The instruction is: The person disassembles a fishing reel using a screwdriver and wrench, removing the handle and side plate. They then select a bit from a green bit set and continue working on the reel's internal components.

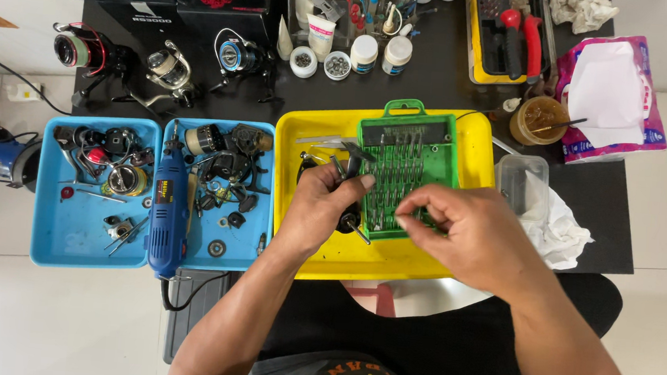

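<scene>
Head view: left hand (pixel 324 207) grips a dark part (pixel 347 216), apparently; right hand (pixel 457 225) pinches

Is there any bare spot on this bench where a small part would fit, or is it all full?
Bare room: the lower half of the left blue tray, below its loose parts, and the yellow tray's front strip beneath the green bit case. Dark table shows between the jars and that case. The right blue tray and the table's back edge are crowded.

Head camera, steep downward view, close
</scene>
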